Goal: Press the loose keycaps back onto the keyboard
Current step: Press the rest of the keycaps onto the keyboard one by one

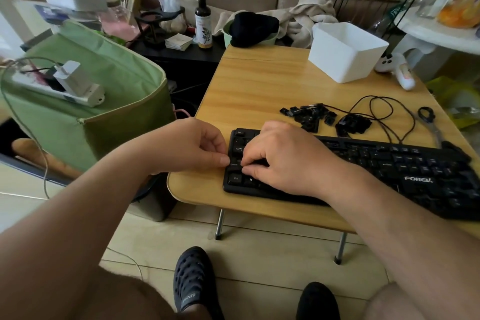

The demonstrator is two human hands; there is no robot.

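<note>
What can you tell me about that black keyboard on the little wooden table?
The keyboard is black, seemingly plastic, lying flat along the near edge of the wooden table. White lettering reads FOREV on its front right; Ctrl and Tab keys show at its left end. The left hand touches its left edge, while the right hand rests curled over the left keys. Loose keycaps lie just behind it.

Both bare forearms reached forward and converged. The left hand lay knuckles-up, fingers curled inward, thumb tip and forefinger tip pressed close together. The right hand arched palm-down just beside it, fingers bent, tips pointing down.
</note>
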